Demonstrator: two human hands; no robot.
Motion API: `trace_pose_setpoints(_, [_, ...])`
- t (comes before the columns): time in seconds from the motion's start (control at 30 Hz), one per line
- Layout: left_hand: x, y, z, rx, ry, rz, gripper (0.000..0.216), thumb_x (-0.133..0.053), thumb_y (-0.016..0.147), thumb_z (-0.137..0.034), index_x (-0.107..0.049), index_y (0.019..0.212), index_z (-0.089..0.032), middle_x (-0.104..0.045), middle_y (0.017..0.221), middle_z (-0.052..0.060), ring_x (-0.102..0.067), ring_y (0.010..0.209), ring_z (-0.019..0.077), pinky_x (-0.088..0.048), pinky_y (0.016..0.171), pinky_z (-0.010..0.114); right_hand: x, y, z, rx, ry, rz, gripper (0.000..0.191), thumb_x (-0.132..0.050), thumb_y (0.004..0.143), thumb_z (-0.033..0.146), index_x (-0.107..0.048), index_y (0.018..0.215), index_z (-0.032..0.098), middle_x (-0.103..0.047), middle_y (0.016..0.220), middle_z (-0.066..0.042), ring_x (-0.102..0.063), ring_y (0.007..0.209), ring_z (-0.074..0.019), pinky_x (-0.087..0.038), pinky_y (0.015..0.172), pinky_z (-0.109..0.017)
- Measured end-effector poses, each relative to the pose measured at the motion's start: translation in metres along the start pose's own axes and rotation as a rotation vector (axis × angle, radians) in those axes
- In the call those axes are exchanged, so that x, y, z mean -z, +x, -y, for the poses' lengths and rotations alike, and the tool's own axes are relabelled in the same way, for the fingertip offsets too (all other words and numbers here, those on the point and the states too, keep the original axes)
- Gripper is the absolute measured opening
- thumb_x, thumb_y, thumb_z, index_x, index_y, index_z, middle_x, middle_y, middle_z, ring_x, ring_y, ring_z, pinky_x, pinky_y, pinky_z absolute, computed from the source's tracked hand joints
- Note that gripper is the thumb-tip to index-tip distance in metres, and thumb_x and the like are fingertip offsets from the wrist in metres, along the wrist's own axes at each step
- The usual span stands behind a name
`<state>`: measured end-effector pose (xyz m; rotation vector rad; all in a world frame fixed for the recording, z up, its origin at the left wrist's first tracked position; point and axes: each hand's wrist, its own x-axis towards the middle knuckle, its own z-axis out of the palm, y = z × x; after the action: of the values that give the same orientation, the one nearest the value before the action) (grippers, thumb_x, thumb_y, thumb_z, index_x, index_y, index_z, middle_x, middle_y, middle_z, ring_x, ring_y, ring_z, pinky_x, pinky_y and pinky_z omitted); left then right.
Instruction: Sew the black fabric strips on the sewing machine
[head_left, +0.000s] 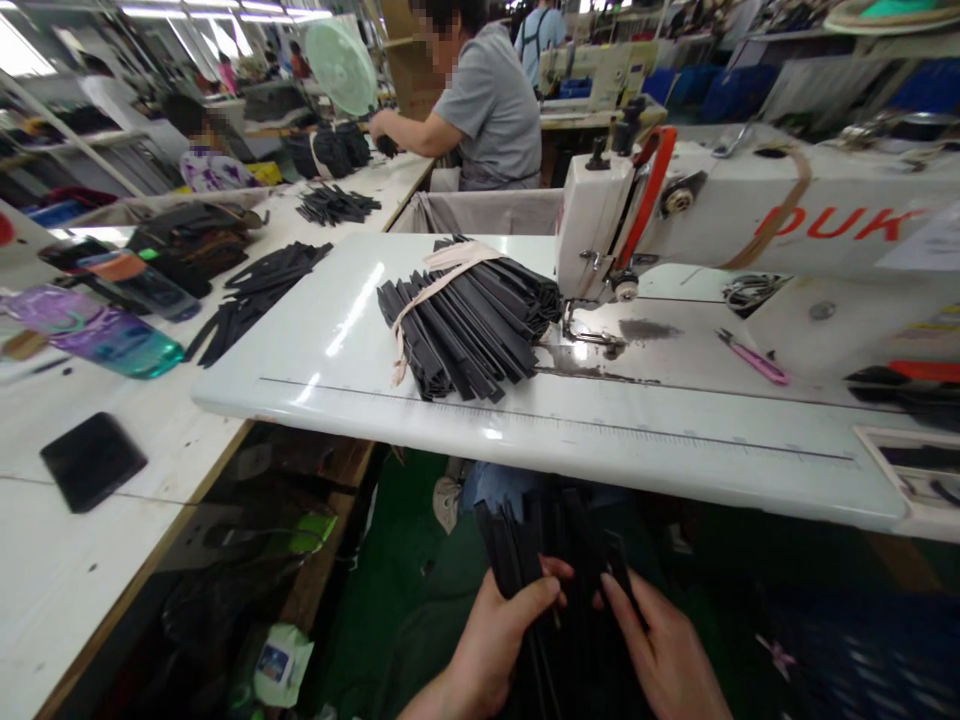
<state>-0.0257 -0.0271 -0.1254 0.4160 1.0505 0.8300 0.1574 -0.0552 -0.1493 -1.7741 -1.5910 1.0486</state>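
Under table [600,450] — dim strips [525,545]; left hand [491,635], right hand [664,650] grip them.

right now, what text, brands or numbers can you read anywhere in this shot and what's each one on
"DUK" in red on the white sewing machine; a strap crosses the first letter, so it is uncertain.
Scale marks along the table edge: too small to read.
Label on the packet on the floor: blurred.
The black strips held by the left hand and right hand: no text.
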Motion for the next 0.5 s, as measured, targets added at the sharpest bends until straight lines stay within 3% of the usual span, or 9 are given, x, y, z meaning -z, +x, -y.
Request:
trace_pose_setpoints(0.1, [-0.002, -0.004, -0.003, -0.039, 0.031, 0.097, 0.046, -0.084, 0.066, -0.034, -0.07, 0.105, -0.015, -0.072, 0.105, 0.011, -0.065, 0.098, 0.0266, -0.048, 0.089, 0.036, -0.005, -0.004, 0.02, 0.104, -0.033, 0.156, 0.037, -0.036, 0.098, 0.042, -0.066, 0.106, 0.022, -0.072, 0.092, -0.008, -0.069, 0.084, -0.0218, -0.053, 0.077, -0.029])
trace_pose_setpoints(0.23, [-0.003, -0.005, -0.001, -0.061, 0.037, -0.055, 0.037, -0.088, 0.06, -0.034, -0.067, 0.084, -0.015, -0.074, 0.091, 0.01, -0.066, 0.089, 0.0256, -0.05, 0.085, 0.036, -0.004, -0.001, 0.038, 0.162, 0.05, 0.39, 0.038, -0.036, 0.098, 0.041, -0.067, 0.106, 0.02, -0.071, 0.099, -0.01, -0.068, 0.096, -0.0231, -0.05, 0.087, -0.03])
trace_pose_setpoints(0.27, [-0.002, -0.004, 0.0, -0.053, -0.006, -0.096, 0.037, -0.087, 0.06, -0.034, -0.064, 0.082, -0.016, -0.074, 0.085, 0.007, -0.067, 0.083, 0.0236, -0.05, 0.081, 0.034, -0.002, 0.003, 0.036, 0.119, 0.056, 0.371, 0.039, -0.037, 0.097, 0.044, -0.068, 0.1, 0.02, -0.071, 0.095, -0.009, -0.068, 0.092, -0.0225, -0.051, 0.085, -0.029])
trace_pose_setpoints(0.33, [0.0, -0.001, 0.002, -0.053, -0.08, -0.146, 0.036, -0.085, 0.063, -0.035, -0.06, 0.084, -0.017, -0.07, 0.072, 0.002, -0.064, 0.071, 0.0186, -0.049, 0.074, 0.031, 0.0, 0.011, 0.024, -0.026, 0.007, 0.212, 0.041, -0.041, 0.093, 0.052, -0.068, 0.089, 0.02, -0.07, 0.086, -0.007, -0.067, 0.079, -0.0213, -0.051, 0.074, -0.028])
trace_pose_setpoints(0.43, [0.006, 0.001, 0.003, -0.066, -0.105, -0.13, 0.034, -0.078, 0.071, -0.037, -0.059, 0.093, -0.018, -0.062, 0.06, -0.003, -0.056, 0.059, 0.013, -0.045, 0.066, 0.027, -0.003, 0.023, 0.0, -0.182, -0.088, -0.029, 0.042, -0.052, 0.081, 0.057, -0.066, 0.093, 0.019, -0.069, 0.078, -0.006, -0.063, 0.06, -0.0197, -0.048, 0.059, -0.03])
trace_pose_setpoints(0.5, [0.009, 0.0, 0.002, -0.071, -0.064, -0.066, 0.033, -0.079, 0.071, -0.038, -0.061, 0.088, -0.016, -0.06, 0.06, -0.002, -0.053, 0.058, 0.0122, -0.042, 0.064, 0.025, -0.009, 0.028, -0.01, -0.194, -0.087, -0.024, 0.041, -0.058, 0.076, 0.055, -0.065, 0.095, 0.019, -0.067, 0.073, -0.004, -0.06, 0.053, -0.0183, -0.044, 0.053, -0.029])
